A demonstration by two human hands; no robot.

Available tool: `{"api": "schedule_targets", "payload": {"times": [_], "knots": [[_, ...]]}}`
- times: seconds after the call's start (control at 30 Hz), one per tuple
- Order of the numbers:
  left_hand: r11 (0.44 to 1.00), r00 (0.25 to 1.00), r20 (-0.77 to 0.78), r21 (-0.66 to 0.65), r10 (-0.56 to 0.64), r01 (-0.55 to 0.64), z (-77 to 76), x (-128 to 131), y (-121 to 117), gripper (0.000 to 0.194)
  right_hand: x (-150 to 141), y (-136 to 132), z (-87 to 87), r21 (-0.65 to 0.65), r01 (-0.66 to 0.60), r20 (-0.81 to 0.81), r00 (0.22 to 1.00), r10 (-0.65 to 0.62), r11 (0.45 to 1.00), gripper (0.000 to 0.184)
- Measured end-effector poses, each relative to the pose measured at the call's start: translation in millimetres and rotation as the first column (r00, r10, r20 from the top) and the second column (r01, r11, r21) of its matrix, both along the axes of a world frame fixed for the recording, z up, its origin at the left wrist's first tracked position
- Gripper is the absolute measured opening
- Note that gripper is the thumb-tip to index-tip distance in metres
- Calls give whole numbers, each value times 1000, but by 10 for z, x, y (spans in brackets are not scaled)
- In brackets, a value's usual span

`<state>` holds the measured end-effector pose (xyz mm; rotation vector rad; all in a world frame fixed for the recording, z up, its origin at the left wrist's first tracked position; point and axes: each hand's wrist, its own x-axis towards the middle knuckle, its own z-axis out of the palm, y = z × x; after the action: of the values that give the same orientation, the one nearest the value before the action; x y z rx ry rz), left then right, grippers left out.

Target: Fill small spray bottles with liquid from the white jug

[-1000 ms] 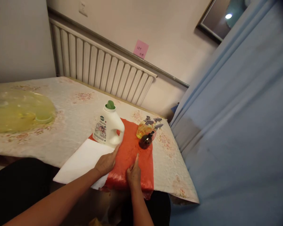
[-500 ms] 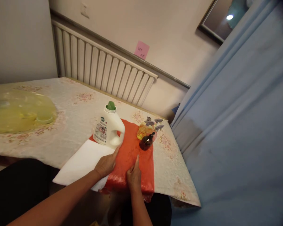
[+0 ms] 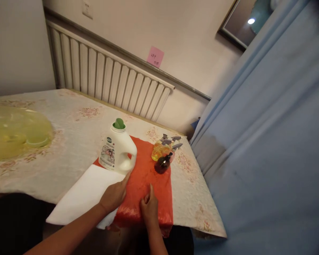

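My left hand (image 3: 113,196) lies flat, fingers stretched out, where a white sheet (image 3: 82,194) meets a red cloth (image 3: 146,184); its fingertips almost touch a white detergent jug (image 3: 117,150) with a green cap. On the red cloth's front part rests my right hand (image 3: 149,208), index finger pointing forward and the other fingers curled. A dark brown bottle (image 3: 162,164) and a yellow spray bottle (image 3: 159,150) with grey triggers lie at the cloth's far right corner.
The table (image 3: 69,141) carries a pale flowered cover. A yellow translucent basin (image 3: 13,132) lies at the left. A white radiator (image 3: 108,81) runs along the wall behind, with a pink note (image 3: 155,56) above it. A blue curtain (image 3: 268,141) hangs close on the right.
The view has shifted a little, so everything sits slightly lower and to the left. Both hands stay on the cloth and sheet, hardly moved.
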<state>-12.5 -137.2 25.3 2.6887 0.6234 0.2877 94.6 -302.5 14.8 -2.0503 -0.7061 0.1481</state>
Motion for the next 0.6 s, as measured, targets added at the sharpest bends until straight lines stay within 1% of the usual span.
{"api": "schedule_targets", "payload": {"times": [0.07, 0.13, 0.2, 0.27, 0.3, 0.37, 0.47, 0.53, 0.6], "knots": [[1000, 1000, 17, -1, -6, 6, -62, -2, 21, 69, 32, -54, 16, 105, -17, -104, 994, 28, 994, 71], [1000, 998, 55, -9, -21, 21, -140, -2, 48, 62, 109, -118, 45, 199, 37, -169, 986, -3, 979, 62], [999, 994, 102, -13, -31, 33, -212, -6, 72, 55, 249, -164, 88, 262, 141, -189, 978, -93, 955, 52], [999, 989, 141, -4, -40, 41, -265, -13, 87, 48, 455, -161, 144, 287, 255, -187, 960, -207, 923, 50], [999, 986, 160, 4, -46, 46, -284, -18, 90, 45, 577, -134, 174, 290, 308, -178, 948, -265, 906, 52], [999, 980, 191, 15, -53, 51, -309, -23, 90, 41, 832, -32, 230, 299, 373, -158, 927, -340, 878, 65], [999, 978, 202, 13, -52, 50, -318, -25, 81, 37, 1174, 200, 289, 275, 386, -116, 922, -368, 880, 91], [998, 981, 185, 10, -57, 56, -306, -28, 74, 36, 1341, 359, 308, 251, 391, -82, 920, -383, 885, 100], [997, 982, 174, 10, -71, 70, -285, -34, 69, 36, 1457, 493, 312, 243, 384, -76, 923, -377, 891, 104]]}}
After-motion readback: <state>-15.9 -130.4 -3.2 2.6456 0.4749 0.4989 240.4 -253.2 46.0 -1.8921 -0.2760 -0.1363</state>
